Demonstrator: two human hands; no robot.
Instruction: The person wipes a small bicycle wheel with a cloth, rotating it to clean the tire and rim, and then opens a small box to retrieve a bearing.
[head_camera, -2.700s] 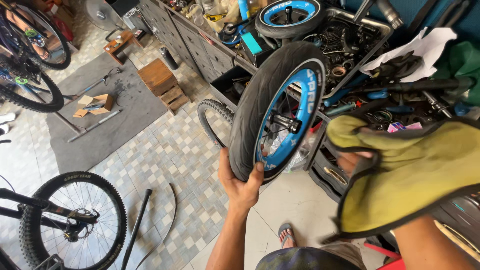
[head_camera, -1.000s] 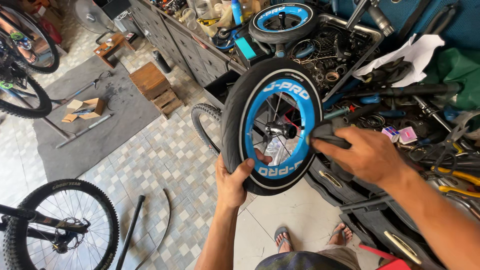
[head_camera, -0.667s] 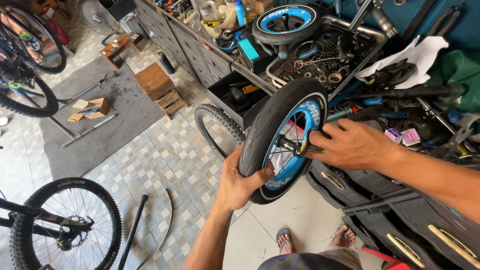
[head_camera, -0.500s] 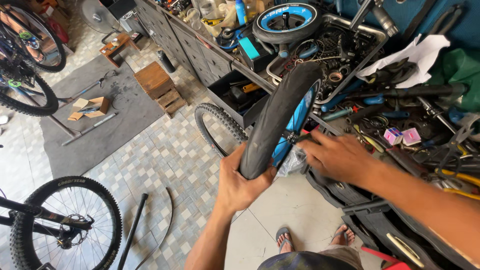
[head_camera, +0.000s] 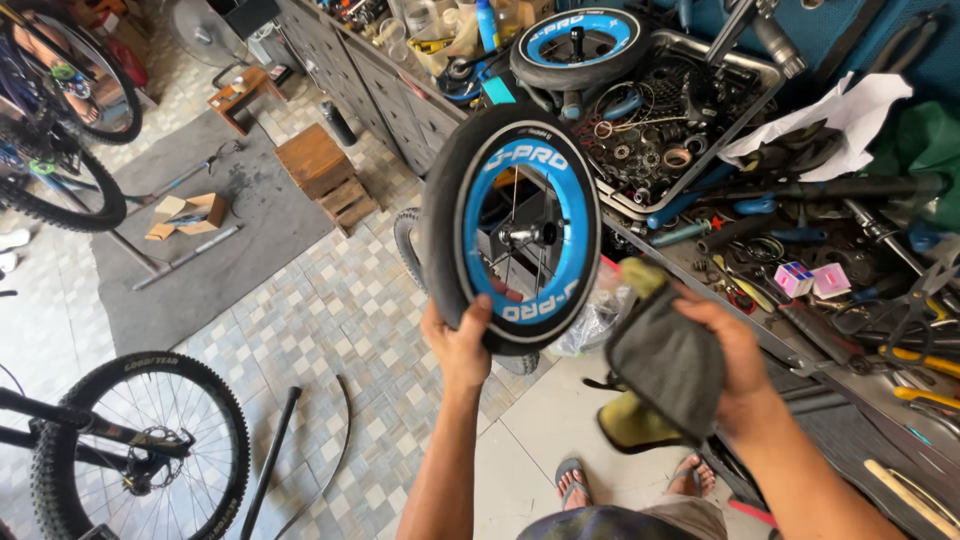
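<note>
My left hand (head_camera: 460, 340) grips the lower edge of a small bicycle wheel (head_camera: 512, 225) with a black tyre and blue rim, held upright in front of me. Its blue side faces me and the hub sits at its middle. To the right, my right hand (head_camera: 725, 355) holds a dark grey cloth (head_camera: 668, 362) with a yellow-green underside, just clear of the wheel's rim.
A cluttered workbench (head_camera: 800, 300) with tools runs along the right; a metal tray (head_camera: 690, 130) of parts holds a second blue wheel (head_camera: 575, 45). Another tyre (head_camera: 408, 245) leans behind. A wooden crate (head_camera: 325, 175) and grey mat (head_camera: 220, 250) lie left; a bicycle wheel (head_camera: 140, 450) is lower left.
The wheel was turned edge-on and is now turned back with its blue side facing me. My right hand left the rim and now holds the cloth beside it.
</note>
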